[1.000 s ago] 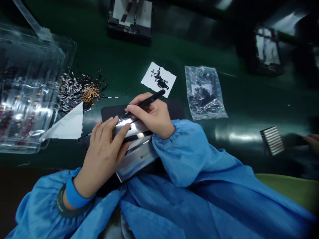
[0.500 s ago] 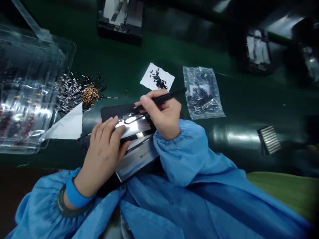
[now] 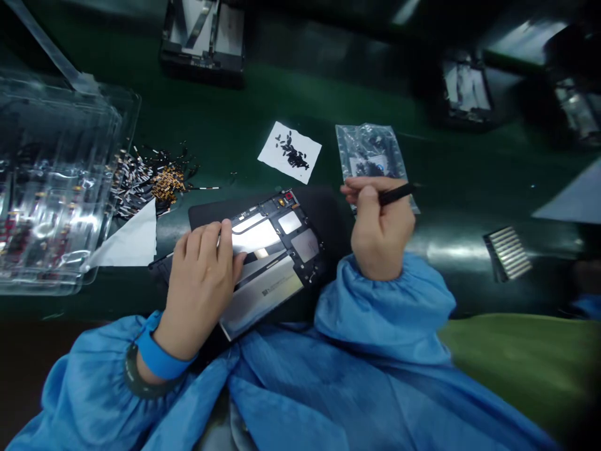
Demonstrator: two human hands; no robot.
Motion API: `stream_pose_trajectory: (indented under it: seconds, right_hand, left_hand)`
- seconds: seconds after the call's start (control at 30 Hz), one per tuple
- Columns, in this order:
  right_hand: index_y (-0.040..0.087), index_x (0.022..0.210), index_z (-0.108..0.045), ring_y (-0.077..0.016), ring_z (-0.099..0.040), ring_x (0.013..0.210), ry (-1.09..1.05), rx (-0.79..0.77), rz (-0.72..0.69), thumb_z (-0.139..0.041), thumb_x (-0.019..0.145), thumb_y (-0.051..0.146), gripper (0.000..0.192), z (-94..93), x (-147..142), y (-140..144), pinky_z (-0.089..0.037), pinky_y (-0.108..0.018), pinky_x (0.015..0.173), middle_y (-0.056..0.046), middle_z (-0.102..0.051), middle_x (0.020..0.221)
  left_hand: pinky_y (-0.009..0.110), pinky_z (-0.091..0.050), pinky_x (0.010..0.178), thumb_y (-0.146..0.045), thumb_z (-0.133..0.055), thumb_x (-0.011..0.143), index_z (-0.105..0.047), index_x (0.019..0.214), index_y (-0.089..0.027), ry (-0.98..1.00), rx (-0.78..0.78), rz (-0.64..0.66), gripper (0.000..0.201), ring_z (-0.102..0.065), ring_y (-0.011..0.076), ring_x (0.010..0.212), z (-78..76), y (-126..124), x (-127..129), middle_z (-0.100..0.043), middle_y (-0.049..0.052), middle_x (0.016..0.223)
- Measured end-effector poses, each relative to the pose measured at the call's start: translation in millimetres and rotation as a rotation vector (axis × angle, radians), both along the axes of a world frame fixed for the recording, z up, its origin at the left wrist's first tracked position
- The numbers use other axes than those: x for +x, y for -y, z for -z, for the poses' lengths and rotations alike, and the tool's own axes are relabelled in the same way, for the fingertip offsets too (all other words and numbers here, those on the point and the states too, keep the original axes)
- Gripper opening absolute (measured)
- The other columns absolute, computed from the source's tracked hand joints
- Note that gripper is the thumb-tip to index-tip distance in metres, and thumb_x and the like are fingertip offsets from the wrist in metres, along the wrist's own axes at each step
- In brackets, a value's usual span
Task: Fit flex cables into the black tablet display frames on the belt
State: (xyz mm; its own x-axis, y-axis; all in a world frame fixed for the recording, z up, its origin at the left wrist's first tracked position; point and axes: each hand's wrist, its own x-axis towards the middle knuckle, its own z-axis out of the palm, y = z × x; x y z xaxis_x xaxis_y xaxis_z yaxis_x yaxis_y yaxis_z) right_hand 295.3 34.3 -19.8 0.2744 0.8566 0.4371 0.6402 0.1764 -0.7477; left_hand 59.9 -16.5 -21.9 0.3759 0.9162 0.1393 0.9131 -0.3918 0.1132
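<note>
My left hand (image 3: pixel 200 279) lies flat over the left part of an opened tablet (image 3: pixel 305 244), fingers stretched out and resting on it. The tablet's inside shows a dark frame, small circuit parts and large silvery panels, and it sits tilted on a black pad (image 3: pixel 328 216). Off to the right, my right hand (image 3: pixel 382 228) is closed around a slim black pen-like tool (image 3: pixel 397 194); its tip is hidden by the fingers. That hand is over the near end of a clear plastic bag (image 3: pixel 370 147) of small black parts, apart from the tablet.
White paper (image 3: pixel 275 160) bearing small black oval pieces lies beyond the tablet. At left are clear plastic trays (image 3: pixel 56 125), a heap of small flex cables (image 3: pixel 141 181) and a folded white sheet (image 3: pixel 134 238). Another opened device (image 3: pixel 201 62) stands at the back; a ribbed block (image 3: pixel 509 254) lies right.
My right hand has moved right, away from the tablet to near the plastic bag, keeping the black tool. My left hand stays on the tablet. A white sheet has come into view at right.
</note>
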Motion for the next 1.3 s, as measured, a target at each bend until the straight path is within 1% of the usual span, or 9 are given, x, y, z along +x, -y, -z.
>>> stream_pose_trajectory:
  seconds: [0.1,0.2,0.4,0.6,0.77,0.9,1.0,1.13,1.3]
  right_hand:
    - [0.018,0.098,-0.062,-0.0254,-0.067,0.092,0.354,-0.226,0.021,-0.045,0.093,0.039,0.028,3.3,8,17,-0.053,-0.043,0.082,-0.011,-0.069,0.097]
    - [0.019,0.095,-0.063,-0.0273,-0.066,0.089,0.483,-0.377,0.007,-0.053,0.088,0.049,0.032,2.9,6,27,-0.053,-0.040,0.071,-0.012,-0.066,0.099]
    - [0.019,0.101,-0.063,-0.0287,-0.064,0.088,0.527,-0.476,0.042,-0.061,0.082,0.052,0.038,0.1,4,28,-0.051,-0.040,0.070,-0.012,-0.065,0.100]
    - [0.020,0.110,-0.057,-0.0303,-0.064,0.095,0.416,-0.625,0.052,-0.061,0.080,0.053,0.045,7.1,15,22,-0.050,-0.042,0.076,-0.011,-0.067,0.104]
    - [0.019,0.113,-0.055,-0.0317,-0.064,0.100,0.327,-0.613,0.026,-0.064,0.078,0.050,0.047,12.8,20,18,-0.049,-0.043,0.081,-0.012,-0.067,0.111]
    - [0.018,0.110,-0.057,-0.0316,-0.065,0.100,0.299,-0.583,0.014,-0.061,0.082,0.043,0.038,17.5,24,17,-0.049,-0.043,0.083,-0.013,-0.069,0.109]
    - [0.015,0.106,-0.061,-0.0329,-0.064,0.103,0.337,-0.590,-0.002,-0.055,0.088,0.040,0.031,21.4,27,19,-0.049,-0.044,0.086,-0.016,-0.069,0.107]
    - [0.013,0.105,-0.065,-0.0330,-0.064,0.105,0.348,-0.603,-0.008,-0.051,0.092,0.040,0.034,24.8,31,25,-0.047,-0.043,0.091,-0.018,-0.069,0.107]
    - [0.017,0.100,-0.066,-0.0299,-0.066,0.100,0.203,-0.652,-0.091,-0.054,0.089,0.045,0.032,20.6,34,30,-0.049,-0.040,0.088,-0.014,-0.071,0.101]
  left_hand:
    - [0.052,-0.044,0.086,-0.026,-0.041,0.095,-0.046,0.136,0.003,-0.067,0.029,-0.010,0.050,-0.054,0.0408,0.111,-5.9,1,7,-0.056,0.028,0.123]
    - [0.048,-0.045,0.072,-0.026,-0.039,0.096,-0.051,0.129,0.003,-0.148,0.036,0.001,0.046,-0.057,0.0390,0.098,-13.9,-4,12,-0.060,0.027,0.110]
    - [0.039,-0.042,0.068,-0.030,-0.041,0.096,-0.063,0.090,-0.017,-0.013,0.050,-0.052,0.027,-0.055,0.0282,0.084,-12.4,-33,-2,-0.058,0.011,0.085]
    - [0.036,-0.045,0.081,-0.028,-0.050,0.088,-0.062,0.086,-0.018,0.269,-0.183,-0.190,0.015,-0.057,0.0247,0.090,-3.4,-52,-15,-0.059,0.007,0.086]
    - [0.035,-0.046,0.077,-0.024,-0.052,0.086,-0.061,0.083,-0.017,0.153,-0.230,-0.285,0.012,-0.060,0.0254,0.090,-12.3,-57,-2,-0.061,0.009,0.089]
    - [0.045,-0.046,0.082,-0.024,-0.040,0.092,-0.066,0.094,-0.014,-0.161,-0.157,-0.159,0.028,-0.059,0.0344,0.102,-26.3,-40,7,-0.062,0.016,0.102]
    - [0.051,-0.041,0.096,-0.028,-0.039,0.093,-0.059,0.121,-0.008,-0.214,-0.010,-0.095,0.040,-0.047,0.0397,0.123,-33.6,-8,0,-0.055,0.022,0.127]
    - [0.061,-0.040,0.094,-0.052,-0.033,0.093,-0.047,0.127,0.007,-0.094,0.040,-0.467,0.070,-0.047,0.0479,0.116,-19.6,35,-30,-0.051,0.033,0.117]
    - [0.056,-0.041,0.100,-0.053,-0.034,0.091,-0.048,0.128,-0.002,0.391,-0.008,-0.609,0.064,-0.051,0.0373,0.111,23.4,50,-38,-0.055,0.022,0.106]
